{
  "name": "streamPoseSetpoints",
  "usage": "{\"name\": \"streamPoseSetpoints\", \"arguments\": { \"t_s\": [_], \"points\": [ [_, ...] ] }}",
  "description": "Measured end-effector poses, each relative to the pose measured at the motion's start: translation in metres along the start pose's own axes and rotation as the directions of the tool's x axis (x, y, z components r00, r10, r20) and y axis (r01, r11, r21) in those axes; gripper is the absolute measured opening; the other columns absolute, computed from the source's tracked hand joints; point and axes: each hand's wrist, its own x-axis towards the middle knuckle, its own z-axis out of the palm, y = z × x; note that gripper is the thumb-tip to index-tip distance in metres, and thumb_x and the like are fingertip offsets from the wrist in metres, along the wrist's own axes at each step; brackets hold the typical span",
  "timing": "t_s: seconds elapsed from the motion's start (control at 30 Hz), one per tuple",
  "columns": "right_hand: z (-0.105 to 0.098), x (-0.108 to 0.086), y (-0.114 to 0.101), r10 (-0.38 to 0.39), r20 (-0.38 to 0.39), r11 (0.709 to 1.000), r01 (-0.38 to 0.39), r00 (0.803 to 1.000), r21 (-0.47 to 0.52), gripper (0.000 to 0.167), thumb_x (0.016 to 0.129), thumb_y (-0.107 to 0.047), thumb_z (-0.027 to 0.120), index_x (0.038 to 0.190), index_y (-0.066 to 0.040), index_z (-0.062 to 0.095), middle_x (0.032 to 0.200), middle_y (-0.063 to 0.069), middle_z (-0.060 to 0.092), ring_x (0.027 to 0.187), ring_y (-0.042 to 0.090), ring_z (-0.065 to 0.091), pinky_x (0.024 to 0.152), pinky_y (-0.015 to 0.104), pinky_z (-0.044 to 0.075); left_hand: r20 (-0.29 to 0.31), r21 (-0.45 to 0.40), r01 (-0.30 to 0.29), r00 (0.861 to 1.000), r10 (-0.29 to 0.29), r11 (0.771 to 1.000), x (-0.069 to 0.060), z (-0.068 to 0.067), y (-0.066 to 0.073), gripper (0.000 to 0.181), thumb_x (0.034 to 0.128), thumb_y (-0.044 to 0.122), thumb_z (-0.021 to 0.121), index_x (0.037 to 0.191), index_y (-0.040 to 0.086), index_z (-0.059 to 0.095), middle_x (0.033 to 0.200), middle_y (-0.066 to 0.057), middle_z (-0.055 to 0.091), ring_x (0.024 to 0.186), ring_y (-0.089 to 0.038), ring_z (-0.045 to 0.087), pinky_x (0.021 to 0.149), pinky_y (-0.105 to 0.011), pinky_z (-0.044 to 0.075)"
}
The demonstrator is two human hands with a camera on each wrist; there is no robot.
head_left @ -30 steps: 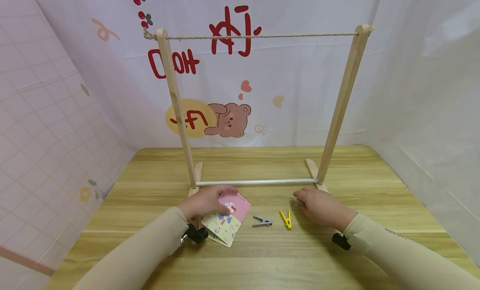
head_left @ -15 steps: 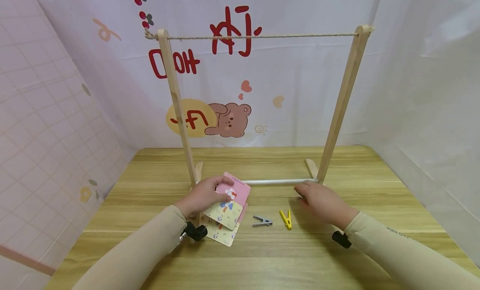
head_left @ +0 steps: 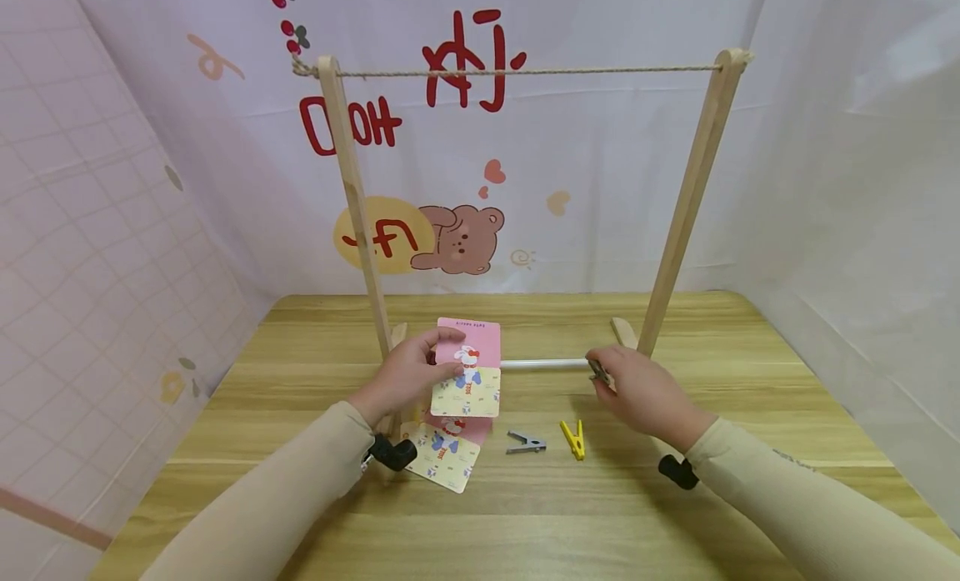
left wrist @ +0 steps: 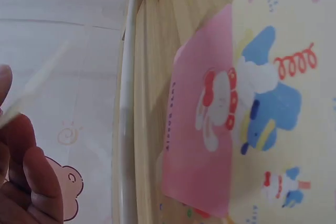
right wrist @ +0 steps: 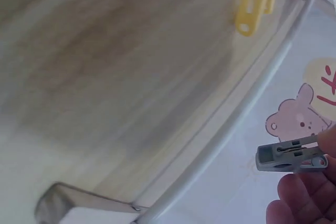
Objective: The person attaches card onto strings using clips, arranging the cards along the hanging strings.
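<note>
My left hand [head_left: 405, 377] pinches a pink and yellow bunny card [head_left: 483, 381] by its left edge, upright above the table. In the left wrist view that card [left wrist: 37, 85] appears nearly edge-on. Below it lies another matching card [head_left: 453, 464], seen large in the left wrist view. My right hand [head_left: 648, 398] holds a grey clothespin [right wrist: 289, 156] between thumb and fingers, near the rack's right post. Between the hands, a second grey clothespin [head_left: 527, 443] and a yellow clothespin [head_left: 574, 440] lie on the table.
A wooden rack stands behind the hands, with a left post [head_left: 348, 172] and a right post [head_left: 690, 197]. Twine [head_left: 525, 72] is strung across its top, and a white rod [head_left: 543, 363] joins the posts low down. A printed cloth [head_left: 622, 147] hangs behind.
My left hand has lifted one card off the other and turned it upright. The right hand has risen slightly from the table with the grey clothespin.
</note>
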Motion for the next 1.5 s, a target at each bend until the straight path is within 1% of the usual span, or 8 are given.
{"name": "streamPoseSetpoints", "arguments": {
  "t_s": [0.1,0.27,0.4,0.53,0.73,0.97,1.2,1.5],
  "points": [
    [-0.002,0.004,-0.002,0.013,-0.012,0.999,-0.012,1.000,0.033,0.024,0.091,-0.002,0.075,0.113,0.000,0.066,0.102,0.008,0.073,0.091,0.024,0.069,0.077,0.042,0.060,-0.016,0.020,-0.028,0.999,0.029,0.999,0.001,-0.002,0.004,0.047,0.0979,0.017,0.076,0.143,0.021,0.062,0.121,-0.011,0.071,0.097,-0.023,0.068,0.079,-0.031,0.060],
    [-0.008,0.012,-0.008,0.042,-0.027,0.994,-0.038,0.999,0.106,0.022,0.094,-0.002,0.073,0.115,-0.002,0.066,0.104,0.008,0.073,0.094,0.028,0.073,0.078,0.042,0.062,-0.048,0.042,-0.078,0.996,0.080,0.996,0.003,-0.005,0.008,0.046,0.0986,0.014,0.075,0.142,0.020,0.062,0.123,-0.012,0.070,0.095,-0.023,0.067,0.078,-0.031,0.060],
    [-0.012,0.019,-0.013,0.049,-0.063,0.985,-0.037,0.997,0.168,0.024,0.095,-0.003,0.072,0.118,-0.002,0.066,0.106,0.008,0.073,0.096,0.028,0.072,0.082,0.045,0.063,-0.069,0.044,-0.116,0.991,0.119,0.992,0.006,-0.008,0.012,0.044,0.0986,0.013,0.074,0.141,0.019,0.063,0.120,-0.012,0.070,0.092,-0.023,0.065,0.075,-0.029,0.058],
    [-0.015,0.025,-0.018,0.064,-0.102,0.979,-0.043,0.993,0.197,0.026,0.096,-0.005,0.072,0.121,-0.001,0.067,0.109,0.009,0.074,0.097,0.027,0.070,0.084,0.045,0.062,-0.089,0.023,-0.145,0.985,0.147,0.989,0.009,-0.011,0.017,0.042,0.0991,0.012,0.073,0.140,0.018,0.063,0.116,-0.012,0.069,0.091,-0.023,0.064,0.073,-0.027,0.057],
    [-0.020,0.034,-0.027,0.088,-0.157,0.968,-0.047,0.984,0.245,0.030,0.095,-0.006,0.075,0.124,-0.001,0.068,0.116,0.014,0.074,0.099,0.031,0.070,0.082,0.047,0.061,-0.115,-0.015,-0.146,0.983,0.143,0.989,0.011,-0.016,0.022,0.040,0.1001,0.011,0.072,0.139,0.016,0.063,0.113,-0.014,0.069,0.089,-0.022,0.065,0.071,-0.025,0.058],
    [-0.025,0.048,-0.033,0.093,-0.213,0.953,-0.025,0.973,0.301,0.028,0.095,-0.003,0.075,0.122,-0.002,0.068,0.112,0.012,0.073,0.097,0.029,0.069,0.082,0.049,0.061,-0.139,-0.037,-0.148,0.980,0.141,0.988,0.013,-0.020,0.027,0.039,0.1003,0.009,0.071,0.138,0.017,0.064,0.114,-0.014,0.068,0.090,-0.022,0.065,0.071,-0.025,0.059],
    [-0.032,0.057,-0.038,0.099,-0.218,0.942,-0.021,0.971,0.334,0.028,0.097,-0.004,0.073,0.124,-0.002,0.069,0.117,0.014,0.073,0.100,0.029,0.069,0.085,0.048,0.059,-0.173,0.034,-0.180,0.968,0.183,0.983,0.014,-0.023,0.031,0.037,0.1003,0.011,0.072,0.136,0.019,0.065,0.111,-0.011,0.067,0.089,-0.023,0.061,0.069,-0.022,0.053],
    [-0.037,0.066,-0.043,0.087,-0.240,0.936,0.003,0.967,0.351,0.029,0.096,-0.006,0.075,0.123,-0.001,0.069,0.117,0.013,0.072,0.099,0.028,0.068,0.084,0.046,0.059,-0.209,0.047,-0.202,0.956,0.207,0.978,0.014,-0.025,0.036,0.035,0.1001,0.011,0.072,0.133,0.019,0.066,0.106,-0.009,0.065,0.086,-0.022,0.057,0.067,-0.021,0.048]
  ]
}}
